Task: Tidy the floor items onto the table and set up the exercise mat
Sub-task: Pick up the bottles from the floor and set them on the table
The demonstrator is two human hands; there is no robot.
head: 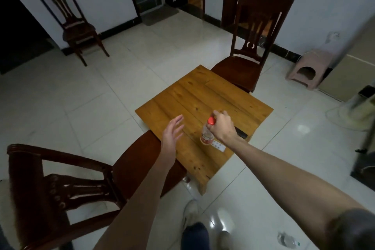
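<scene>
head view: right hand (222, 128) grips red-capped bottle (207, 133) upright on wooden table (182, 95); left hand (172, 134) spread, empty beside the bottle. next, probably release it and fetch the crumpled bottle (288, 240) from the floor.

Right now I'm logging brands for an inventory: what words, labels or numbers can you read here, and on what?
No text is legible.
Bottle with a red cap, standing on the table under the right hand: red and white label, print too blurred to read.
White strip beside the bottle: small dots only, no readable characters.
Dark flat object behind the right hand: no visible marking.
Clear bottle on the floor: label too small and blurred.
</scene>
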